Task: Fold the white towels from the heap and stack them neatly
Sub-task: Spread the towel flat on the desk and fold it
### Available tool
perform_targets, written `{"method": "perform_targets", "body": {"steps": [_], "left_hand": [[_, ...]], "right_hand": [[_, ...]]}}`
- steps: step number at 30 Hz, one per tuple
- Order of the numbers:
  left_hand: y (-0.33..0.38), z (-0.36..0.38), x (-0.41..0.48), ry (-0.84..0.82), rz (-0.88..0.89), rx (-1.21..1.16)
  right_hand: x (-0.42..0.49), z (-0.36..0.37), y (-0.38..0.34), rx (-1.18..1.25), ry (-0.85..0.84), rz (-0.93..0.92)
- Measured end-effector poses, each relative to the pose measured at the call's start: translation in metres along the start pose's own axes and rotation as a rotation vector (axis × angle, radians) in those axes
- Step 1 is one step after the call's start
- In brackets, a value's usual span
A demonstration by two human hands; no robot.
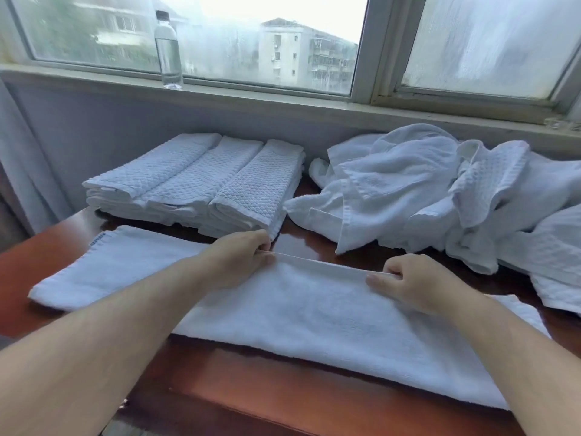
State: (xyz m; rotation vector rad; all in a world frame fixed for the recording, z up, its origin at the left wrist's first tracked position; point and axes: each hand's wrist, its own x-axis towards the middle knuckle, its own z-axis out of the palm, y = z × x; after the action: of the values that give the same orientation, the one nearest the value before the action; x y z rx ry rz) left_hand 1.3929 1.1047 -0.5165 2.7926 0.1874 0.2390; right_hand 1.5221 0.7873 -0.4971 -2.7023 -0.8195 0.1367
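A white towel (pixel 314 313) lies spread across the red-brown table (pixel 283 404) in front of me. My left hand (pixel 239 259) pinches the towel's far hem at its left end. My right hand (pixel 412 284) pinches the same hem further right, and the hem is stretched straight between them. Behind the left hand stands a stack of folded white towels (pixel 201 180), in three rows side by side. A loose heap of white towels (pixel 440 190) fills the back right of the table.
A clear water bottle (pixel 168 51) stands on the window sill (pixel 283 102) behind the stack. A grey wall runs below the sill along the table's far edge. A grey curtain (pixel 19 171) hangs at the left.
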Motion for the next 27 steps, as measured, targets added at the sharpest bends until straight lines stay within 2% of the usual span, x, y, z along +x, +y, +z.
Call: {"method": "perform_targets", "body": {"steps": [4, 7, 10, 12, 15, 17, 23, 25, 27], "left_hand": [[0.001, 0.007, 0.005, 0.092, -0.073, 0.037], [0.006, 0.004, 0.004, 0.085, -0.094, 0.094], [0.019, 0.006, 0.0, 0.178, -0.02, 0.176], [0.043, 0.013, -0.005, 0.197, 0.092, 0.155], [0.092, 0.027, -0.011, 0.074, 0.303, 0.051], [0.126, 0.04, -0.005, -0.021, 0.358, 0.011], [0.19, 0.076, 0.033, -0.139, 0.354, 0.049], [0.2, 0.088, 0.037, -0.138, 0.372, 0.047], [0.202, 0.096, 0.038, -0.13, 0.384, 0.06]], "right_hand": [[-0.005, -0.003, 0.015, -0.029, 0.191, 0.02], [-0.006, 0.002, 0.018, -0.072, 0.182, 0.047], [-0.011, 0.004, 0.03, -0.061, 0.188, 0.076], [-0.016, 0.0, 0.042, -0.053, 0.203, 0.084], [-0.027, -0.01, 0.065, -0.035, 0.23, 0.111], [-0.037, -0.021, 0.088, 0.02, 0.234, 0.171], [-0.063, -0.045, 0.142, 0.055, 0.097, 0.263], [-0.063, -0.047, 0.149, 0.102, 0.142, 0.289], [-0.063, -0.05, 0.152, 0.198, 0.26, 0.311]]}}
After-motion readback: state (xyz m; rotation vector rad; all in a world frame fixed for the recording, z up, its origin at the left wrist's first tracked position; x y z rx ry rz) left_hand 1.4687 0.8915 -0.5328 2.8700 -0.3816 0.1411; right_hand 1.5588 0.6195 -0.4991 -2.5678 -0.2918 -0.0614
